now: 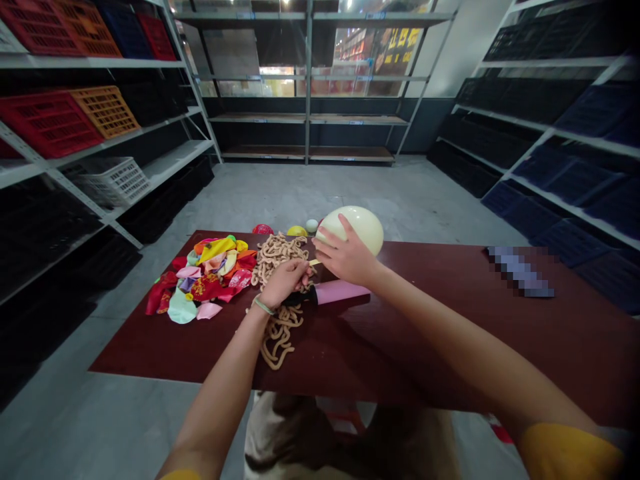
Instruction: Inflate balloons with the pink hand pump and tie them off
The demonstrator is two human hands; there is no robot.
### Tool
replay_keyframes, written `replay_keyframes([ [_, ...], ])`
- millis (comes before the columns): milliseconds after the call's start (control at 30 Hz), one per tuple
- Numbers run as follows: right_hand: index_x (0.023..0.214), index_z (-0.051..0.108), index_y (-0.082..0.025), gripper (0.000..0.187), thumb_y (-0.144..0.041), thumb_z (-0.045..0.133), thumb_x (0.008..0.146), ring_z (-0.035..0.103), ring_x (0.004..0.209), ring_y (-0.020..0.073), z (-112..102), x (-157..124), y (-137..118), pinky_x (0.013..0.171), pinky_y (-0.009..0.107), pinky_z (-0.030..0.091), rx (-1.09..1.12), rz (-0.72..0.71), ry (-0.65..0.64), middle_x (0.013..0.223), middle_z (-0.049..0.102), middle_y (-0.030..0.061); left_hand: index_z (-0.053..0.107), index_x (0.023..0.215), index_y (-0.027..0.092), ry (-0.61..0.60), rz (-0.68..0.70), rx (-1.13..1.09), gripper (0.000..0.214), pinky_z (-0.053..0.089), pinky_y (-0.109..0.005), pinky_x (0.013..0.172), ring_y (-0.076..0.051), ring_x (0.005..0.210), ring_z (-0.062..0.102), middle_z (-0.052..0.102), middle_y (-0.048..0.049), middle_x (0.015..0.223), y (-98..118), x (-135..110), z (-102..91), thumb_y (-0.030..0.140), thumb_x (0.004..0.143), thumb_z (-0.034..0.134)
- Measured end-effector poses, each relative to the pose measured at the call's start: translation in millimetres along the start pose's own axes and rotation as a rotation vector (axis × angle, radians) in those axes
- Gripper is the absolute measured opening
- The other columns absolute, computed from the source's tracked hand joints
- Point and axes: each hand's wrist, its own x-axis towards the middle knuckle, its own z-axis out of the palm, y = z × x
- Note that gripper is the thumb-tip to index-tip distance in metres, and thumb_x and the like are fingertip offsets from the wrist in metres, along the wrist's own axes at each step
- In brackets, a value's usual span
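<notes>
My left hand pinches the balloon by its eight-o'clock neck; my right hand spreads open against it. Probably light, easily burst: grip the neck.

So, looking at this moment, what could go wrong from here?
The pale balloon's neck is pinched by the left hand; if that pinch slipped, air might escape.

The right hand lies with spread fingers against the inflated pale balloon, so pressing too hard could perhaps burst it.

The left forearm passes close to the tan strands and might drag some along if pulled back.
</notes>
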Motion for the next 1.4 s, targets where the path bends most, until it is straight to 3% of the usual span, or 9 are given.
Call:
replay_keyframes([
  [200, 0.120, 0.066, -0.028, 0.032, -0.018, 0.054, 0.091, 0.039, 0.137, 0.0319, -6, -2, 4, 0.116, 0.072, 0.012, -0.033, -0.041, 0.012, 0.137, 0.058, 0.0011, 0.067, 0.079, 0.014, 0.033, -0.110, -0.113, 0.032, 0.030, -0.018, 0.042, -0.005, 0.047, 0.043, 0.069, -0.0040, 0.078, 8, -3, -2.6, 0.046, 0.076, 0.072],
  [367, 0.125, 0.063, -0.030, 0.039, -0.018, 0.059, 0.089, 0.039, 0.137, 0.0339, -6, -4, 0, 0.115, 0.073, 0.014, -0.030, -0.017, 0.041, 0.140, 0.057, 0.0011, 0.066, 0.077, 0.014, 0.100, -0.101, -0.180, 0.034, 0.032, -0.017, 0.043, -0.005, 0.047, 0.043, 0.067, -0.0018, 0.072, 6, -1, -2.8, 0.044, 0.068, 0.079],
  [567, 0.140, 0.049, -0.029, 0.047, -0.023, 0.055, 0.093, 0.033, 0.141, 0.0327, -13, -8, -16, 0.115, 0.072, 0.017, 0.032, 0.005, 0.057, 0.147, 0.049, 0.0032, 0.063, 0.074, 0.016, 0.149, -0.040, -0.037, 0.025, 0.034, -0.018, 0.044, -0.007, 0.047, 0.047, 0.065, -0.0004, 0.066, -2, 2, -2.9, 0.039, 0.074, 0.072],
  [733, 0.133, 0.054, -0.026, 0.038, -0.026, 0.054, 0.095, 0.037, 0.138, 0.0269, -16, -24, -47, 0.118, 0.057, 0.020, 0.091, 0.013, 0.112, 0.143, 0.054, 0.0046, 0.065, 0.077, 0.016, 0.241, -0.001, 0.091, 0.022, 0.035, -0.020, 0.045, -0.009, 0.047, 0.049, 0.064, 0.0003, 0.062, -6, 3, -8.6, 0.038, 0.077, 0.068],
  [833, 0.114, 0.065, -0.028, 0.022, -0.024, 0.053, 0.096, 0.049, 0.122, 0.0219, -11, -34, -77, 0.110, 0.046, 0.028, 0.190, 0.020, 0.075, 0.122, 0.066, 0.0032, 0.065, 0.077, 0.016, 0.248, 0.014, 0.124, 0.021, 0.037, -0.020, 0.047, -0.009, 0.049, 0.051, 0.067, -0.0015, 0.067, -5, 3, -9.4, 0.037, 0.077, 0.068],
  [933, 0.103, 0.067, -0.026, 0.017, -0.031, 0.052, 0.098, 0.053, 0.106, 0.0205, 0, -37, -105, 0.099, 0.044, 0.031, 0.295, 0.071, 0.049, 0.102, 0.070, 0.0023, 0.065, 0.077, 0.017, 0.267, 0.001, 0.130, 0.020, 0.038, -0.021, 0.047, -0.010, 0.049, 0.052, 0.069, -0.0025, 0.069, -5, 3, -7.9, 0.037, 0.078, 0.067],
  [1067, 0.101, 0.067, -0.025, 0.017, -0.036, 0.054, 0.096, 0.049, 0.106, 0.0229, 17, -33, -125, 0.093, 0.043, 0.031, 0.354, 0.115, -0.021, 0.102, 0.067, 0.0037, 0.064, 0.077, 0.016, 0.260, -0.030, 0.120, 0.020, 0.037, -0.020, 0.045, -0.009, 0.048, 0.052, 0.069, -0.0024, 0.069, -3, 1, -6.4, 0.036, 0.077, 0.067],
  [1267, 0.091, 0.063, -0.020, 0.015, -0.019, 0.049, 0.095, 0.051, 0.095, 0.0212, 10, -25, -113, 0.092, 0.042, 0.033, 0.376, 0.073, -0.018, 0.090, 0.066, 0.0042, 0.062, 0.080, 0.016, 0.200, -0.019, -0.006, 0.020, 0.040, -0.019, 0.046, -0.009, 0.050, 0.054, 0.069, -0.0023, 0.070, -3, 2, -5.6, 0.035, 0.077, 0.069],
  [1400, 0.086, 0.058, -0.020, 0.008, -0.015, 0.053, 0.088, 0.055, 0.077, 0.0165, -19, -23, -77, 0.078, 0.033, 0.040, 0.603, 0.375, 0.123, 0.080, 0.065, 0.0016, 0.063, 0.083, 0.016, 0.211, -0.015, -0.061, 0.022, 0.044, -0.020, 0.049, -0.010, 0.053, 0.058, 0.070, -0.0022, 0.073, -2, 2, -4.1, 0.036, 0.076, 0.071],
])
